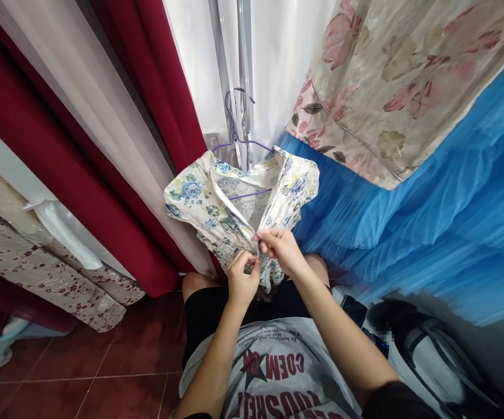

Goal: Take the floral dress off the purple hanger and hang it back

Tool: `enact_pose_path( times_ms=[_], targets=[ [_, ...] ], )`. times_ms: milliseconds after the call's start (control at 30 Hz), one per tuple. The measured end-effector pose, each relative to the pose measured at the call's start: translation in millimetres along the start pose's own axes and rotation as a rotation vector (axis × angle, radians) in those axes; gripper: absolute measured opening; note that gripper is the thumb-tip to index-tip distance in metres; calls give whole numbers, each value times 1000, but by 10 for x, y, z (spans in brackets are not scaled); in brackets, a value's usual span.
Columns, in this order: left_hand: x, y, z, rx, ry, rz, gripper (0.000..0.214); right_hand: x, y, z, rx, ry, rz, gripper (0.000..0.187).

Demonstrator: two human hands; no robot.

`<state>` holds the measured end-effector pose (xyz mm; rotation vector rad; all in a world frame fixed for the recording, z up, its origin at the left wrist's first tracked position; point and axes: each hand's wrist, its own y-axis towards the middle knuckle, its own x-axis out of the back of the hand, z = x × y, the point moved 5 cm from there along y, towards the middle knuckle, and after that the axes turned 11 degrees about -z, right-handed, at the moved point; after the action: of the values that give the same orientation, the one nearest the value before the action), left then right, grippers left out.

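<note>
A white sleeveless dress or blouse with blue flowers (217, 221) hangs on a purple wire hanger (235, 138) in front of me. Its neckline is open in a V, and the hanger's lower bar shows inside. My left hand (243, 276) pinches the front edge of the garment at the base of the V. Just above and to the right, my right hand (280, 247) pinches the same front opening. Both hands are closed on the cloth, close together. Any button or fastener between the fingertips is too small to make out.
Dark red curtain-like cloth (147, 244) and pale fabrics hang at left. A beige floral cloth (391, 87) and blue pleated fabric (387, 215) hang at right. Grey metal poles (242, 52) stand behind the hanger. A black-and-grey object (439, 355) lies at lower right on the red tiled floor (125, 355) side.
</note>
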<state>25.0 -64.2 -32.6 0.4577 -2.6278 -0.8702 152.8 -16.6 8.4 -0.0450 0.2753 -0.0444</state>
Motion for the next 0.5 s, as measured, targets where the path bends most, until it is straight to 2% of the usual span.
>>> enact_pose_path(
  times_ms=[167, 300, 400, 500],
  targets=[
    [-59, 28, -77, -17, 30, 106, 17, -254, 554, 845, 152, 49, 8, 29],
    [-24, 40, 4, -37, 76, 201, 19, -498, 729, 1400, 219, 88, 11, 24],
    [54, 54, 182, -23, 92, 247, 17, -619, 691, 1525, 282, 78, 16, 23],
    [124, 184, 319, -32, 89, 276, 9, -677, 612, 1400, 321, 37, 51, 25]
  ],
)
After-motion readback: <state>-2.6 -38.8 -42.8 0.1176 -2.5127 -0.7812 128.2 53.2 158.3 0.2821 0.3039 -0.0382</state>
